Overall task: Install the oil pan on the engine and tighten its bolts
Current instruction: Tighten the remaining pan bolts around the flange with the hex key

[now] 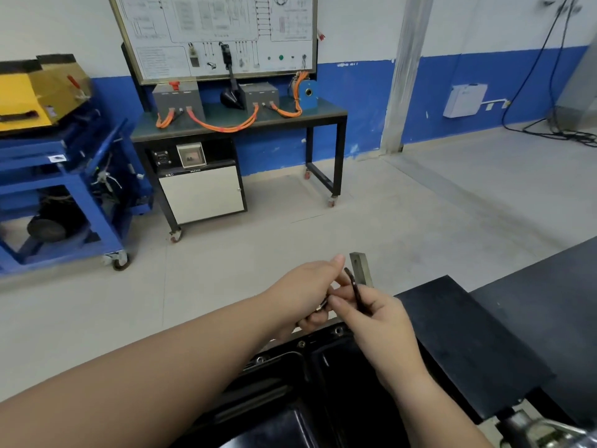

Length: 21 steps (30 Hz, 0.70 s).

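Note:
The black oil pan (290, 399) lies below my arms at the bottom centre, with bolts (301, 343) seated along its far flange. Above its far corner my left hand (307, 286) and my right hand (378, 318) meet. My right hand grips a thin dark tool (355, 286) that sticks up from its fingers. My left hand's fingers curl around a small metal part (321, 306) at the tool's lower end; what exactly it is cannot be made out. A grey metal bracket (361, 268) stands just behind the hands.
A black table top (468, 334) lies to the right of the pan. Across the floor stand a training bench with orange cables (239, 121) and a blue wheeled cart (64, 202) at the left. A metal part (542, 428) shows at the bottom right.

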### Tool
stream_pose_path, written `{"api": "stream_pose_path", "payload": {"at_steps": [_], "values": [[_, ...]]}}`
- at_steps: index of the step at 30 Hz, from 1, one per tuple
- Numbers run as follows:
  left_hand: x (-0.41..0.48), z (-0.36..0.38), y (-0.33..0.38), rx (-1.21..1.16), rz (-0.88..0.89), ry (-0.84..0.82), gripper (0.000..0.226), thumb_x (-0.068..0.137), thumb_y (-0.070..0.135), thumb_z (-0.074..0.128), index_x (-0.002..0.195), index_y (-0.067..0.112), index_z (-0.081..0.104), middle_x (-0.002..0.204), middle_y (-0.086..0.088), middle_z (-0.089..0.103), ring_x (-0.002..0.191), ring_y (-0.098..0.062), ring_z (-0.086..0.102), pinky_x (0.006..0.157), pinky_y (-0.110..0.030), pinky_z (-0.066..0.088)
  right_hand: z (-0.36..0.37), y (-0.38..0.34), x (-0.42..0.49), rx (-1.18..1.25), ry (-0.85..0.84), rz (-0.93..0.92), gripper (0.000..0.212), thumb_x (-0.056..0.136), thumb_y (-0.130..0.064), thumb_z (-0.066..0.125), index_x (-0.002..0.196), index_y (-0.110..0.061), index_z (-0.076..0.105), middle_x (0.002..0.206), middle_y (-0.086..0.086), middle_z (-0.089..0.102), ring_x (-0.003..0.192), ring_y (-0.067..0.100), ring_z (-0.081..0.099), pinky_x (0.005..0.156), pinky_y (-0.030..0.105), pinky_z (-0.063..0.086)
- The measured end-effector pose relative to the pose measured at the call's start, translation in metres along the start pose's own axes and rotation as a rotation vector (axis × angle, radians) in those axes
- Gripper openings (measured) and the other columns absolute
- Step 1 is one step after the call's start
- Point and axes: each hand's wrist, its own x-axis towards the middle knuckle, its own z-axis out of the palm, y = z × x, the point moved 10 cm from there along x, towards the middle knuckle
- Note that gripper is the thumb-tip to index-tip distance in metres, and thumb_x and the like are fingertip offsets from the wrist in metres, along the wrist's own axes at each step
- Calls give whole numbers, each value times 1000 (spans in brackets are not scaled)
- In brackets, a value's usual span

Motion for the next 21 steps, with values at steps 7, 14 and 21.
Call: {"api": "stream_pose_path", "payload": {"at_steps": [7,14,21], "values": [[17,20,7,-41,24,-9,36,97,45,39,82,16,55,62,-3,46,30,-5,27,38,-8,16,-19,6,5,225,43,96,19,87,-9,63,68,-12,65,53,-13,60,38,-4,49,38,5,33],[17,17,-2,-54,-6,6,36,98,42,39,86,12,56,59,-4,49,30,-6,30,36,-8,19,-11,15,3,235,10,156,17,89,-6,59,72,-3,59,55,0,64,35,-3,46,36,5,32],[15,3,4,80,59,-59,12,90,21,60,90,11,66,65,-4,56,33,-7,28,37,-11,18,-28,42,10,481,149,311,22,94,-12,52,74,-7,58,54,0,57,32,2,20,33,12,15]]}}
